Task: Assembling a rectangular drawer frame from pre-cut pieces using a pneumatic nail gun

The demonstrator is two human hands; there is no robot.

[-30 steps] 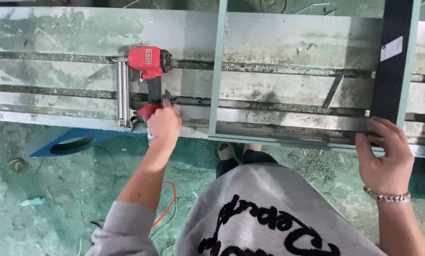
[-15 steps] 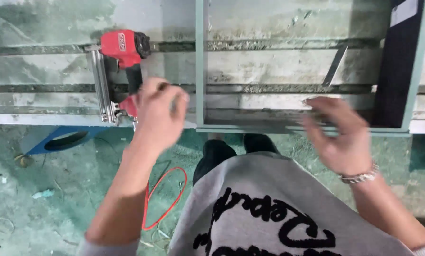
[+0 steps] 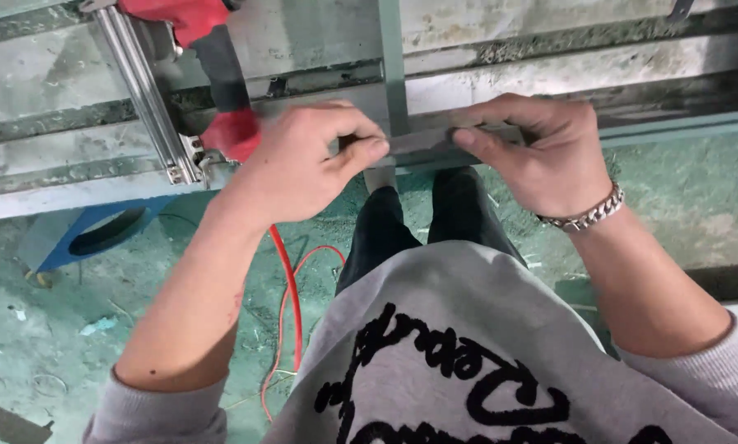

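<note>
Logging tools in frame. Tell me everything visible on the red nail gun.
The red nail gun lies on the workbench at upper left, cut off by the top edge. Its body looks like red plastic or painted metal, with a dark grip running down to a red base. A long silvery metal magazine rail slants beside it toward the bench's front edge. An orange-red hose hangs below. The left hand sits right beside its base; contact cannot be told.

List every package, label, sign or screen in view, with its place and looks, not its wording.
No packages, signs or screens in view.
Printed lettering on the grey sweatshirt: bottom centre, large curly black raised script.
Label on the red nail gun: none visible; the tool is cut off by the top edge, left of the left hand and the right hand.
</note>
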